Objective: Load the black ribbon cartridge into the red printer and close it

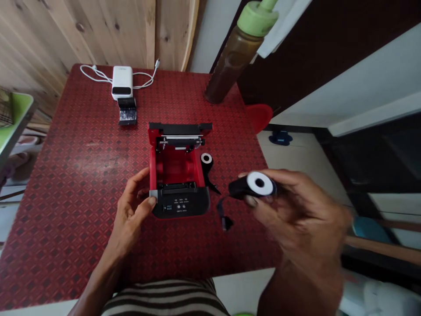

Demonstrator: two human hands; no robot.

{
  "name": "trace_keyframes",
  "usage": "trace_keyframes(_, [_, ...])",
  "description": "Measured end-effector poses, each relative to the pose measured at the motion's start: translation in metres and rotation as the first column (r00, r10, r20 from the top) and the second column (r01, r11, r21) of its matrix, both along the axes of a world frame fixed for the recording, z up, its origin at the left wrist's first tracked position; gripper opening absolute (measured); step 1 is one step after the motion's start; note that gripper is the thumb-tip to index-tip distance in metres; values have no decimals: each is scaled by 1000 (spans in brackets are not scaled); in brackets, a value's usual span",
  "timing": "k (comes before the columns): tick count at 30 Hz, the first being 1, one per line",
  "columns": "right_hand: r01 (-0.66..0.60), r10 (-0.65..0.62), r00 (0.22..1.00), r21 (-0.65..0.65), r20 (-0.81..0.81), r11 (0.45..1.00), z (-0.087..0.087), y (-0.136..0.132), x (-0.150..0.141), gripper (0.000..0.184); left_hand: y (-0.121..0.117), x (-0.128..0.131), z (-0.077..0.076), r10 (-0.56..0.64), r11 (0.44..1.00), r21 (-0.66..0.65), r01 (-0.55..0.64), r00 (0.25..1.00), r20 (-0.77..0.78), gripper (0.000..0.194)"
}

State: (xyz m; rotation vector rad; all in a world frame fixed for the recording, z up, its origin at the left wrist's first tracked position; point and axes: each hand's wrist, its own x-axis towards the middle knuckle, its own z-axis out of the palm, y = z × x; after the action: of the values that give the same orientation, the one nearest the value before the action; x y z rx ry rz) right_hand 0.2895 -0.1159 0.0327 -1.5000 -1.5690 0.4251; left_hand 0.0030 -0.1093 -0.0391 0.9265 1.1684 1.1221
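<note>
A small red and black label printer (180, 204) stands on the table with its lid tipped up, so its hollow red inside shows. My left hand (130, 210) grips its left side, the thumb on the front corner of the panel. Raised to the right of the printer, my right hand (296, 210) holds a black roll (259, 183) with a white ring-shaped core, pinched between thumb and fingers. Below this roll is a dark strip (226, 221), slightly blurred. Another black roll (206, 159) with a white core sits against the printer's right side, its loose tail trailing forward.
At the back of the red patterned table (88, 171) lies a white power bank (122, 82) with a white cable. A black shiny strip (127, 113) lies before it. A tall brown bottle (230, 61) with a green cap stands at the back right.
</note>
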Motion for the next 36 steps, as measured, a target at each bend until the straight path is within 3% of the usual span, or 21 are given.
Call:
trace_keyframes(3, [20,-39,989,-139,-140,990,-28,-21,15,29,0,-1,-4,9,1000,26,-8,1000,-13,61])
trace_keyframes(7, [-52,46,998,-262,-32,964,-54,-31,2,27,0,-2,-10,17,998,55,-15,999,-33,59])
trace_keyframes(12, [-86,113,990,-271,86,959,-72,-21,-20,29,-1,-3,-11,36,999,40,-34,998,-50,56])
trace_keyframes(16, [-98,126,988,-263,91,960,-83,-15,-24,33,-1,-3,-12,34,999,30,-33,999,-35,56])
trace_keyframes(21, [-97,138,978,-239,160,966,-83,-23,-21,41,-1,-4,-12,27,999,35,-26,999,-22,54])
trace_keyframes(24, [-82,130,962,-198,241,977,-68,-37,-14,40,-1,-4,-11,28,999,34,-27,999,-30,55])
trace_keyframes(27, [-38,78,951,-137,300,990,-47,-44,-4,27,0,-2,-9,40,999,34,-39,998,-47,55])
trace_keyframes(30, [106,-79,959,-88,272,990,-35,-30,9,16,0,-2,-8,39,999,24,-38,998,-46,57])
trace_keyframes(32, [171,-153,967,-73,203,983,-41,-6,16,13,-1,-3,-9,34,999,25,-33,998,-46,58])
trace_keyframes(36, [-26,49,995,-237,92,971,-72,51,18,30,-2,-4,-10,26,999,22,-25,998,-50,58])
